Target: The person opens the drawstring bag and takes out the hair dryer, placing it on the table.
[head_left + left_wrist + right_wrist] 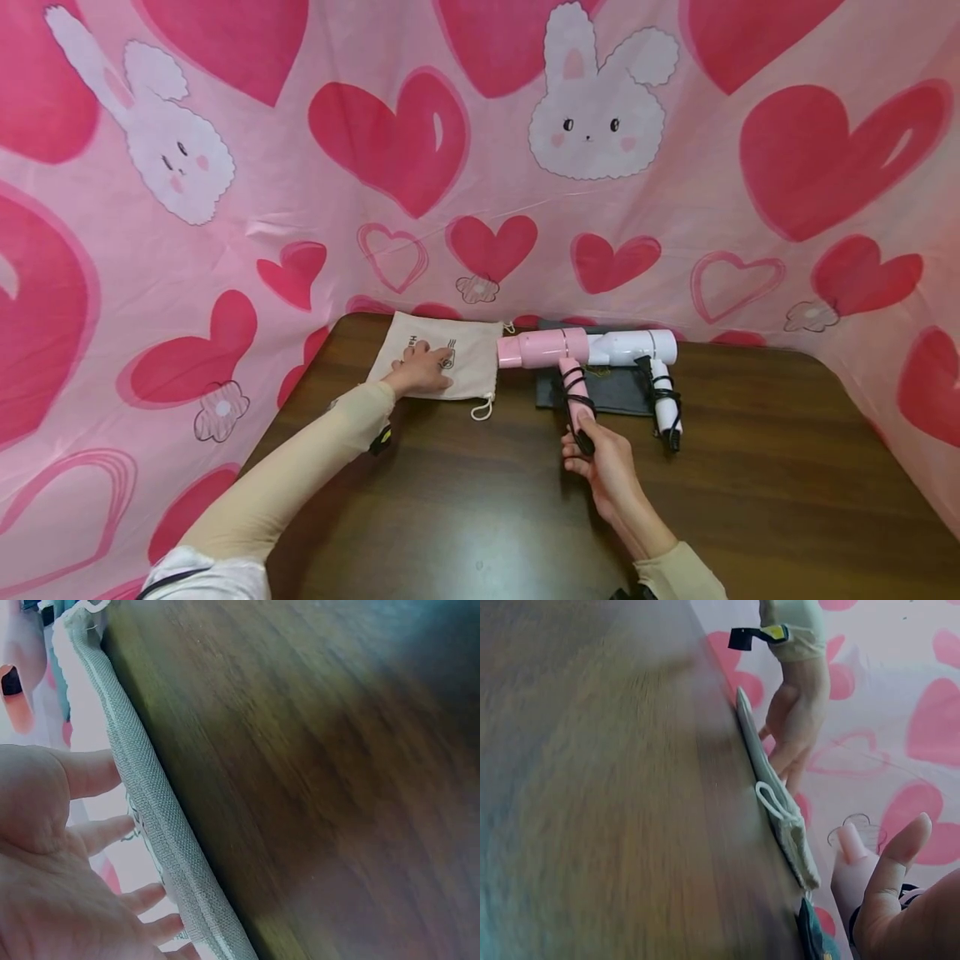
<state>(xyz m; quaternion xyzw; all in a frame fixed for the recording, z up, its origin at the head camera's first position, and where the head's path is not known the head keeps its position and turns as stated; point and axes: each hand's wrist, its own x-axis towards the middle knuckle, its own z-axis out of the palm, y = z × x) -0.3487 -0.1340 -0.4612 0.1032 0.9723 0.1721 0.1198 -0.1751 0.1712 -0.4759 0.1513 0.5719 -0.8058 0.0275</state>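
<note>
In the head view my right hand [606, 467] grips the handle of a pink hair dryer [543, 348], its black cord wound round the handle and its nozzle pointing left. My left hand [423, 369] rests with spread fingers on a cream drawstring bag [472, 367] printed with a small dryer drawing. From the left wrist, those fingertips touch the bag's cloth [142, 765] near its edge. The right wrist view shows the thumb of my right hand [900, 900] along the pink handle, with the bag [769, 780] beyond it.
A white hair dryer [637, 348] with a wound black cord lies on a dark grey bag [615, 392], right behind the pink one. The brown wooden table [480, 500] ends at a pink heart-and-rabbit curtain [487, 183] at the back and sides.
</note>
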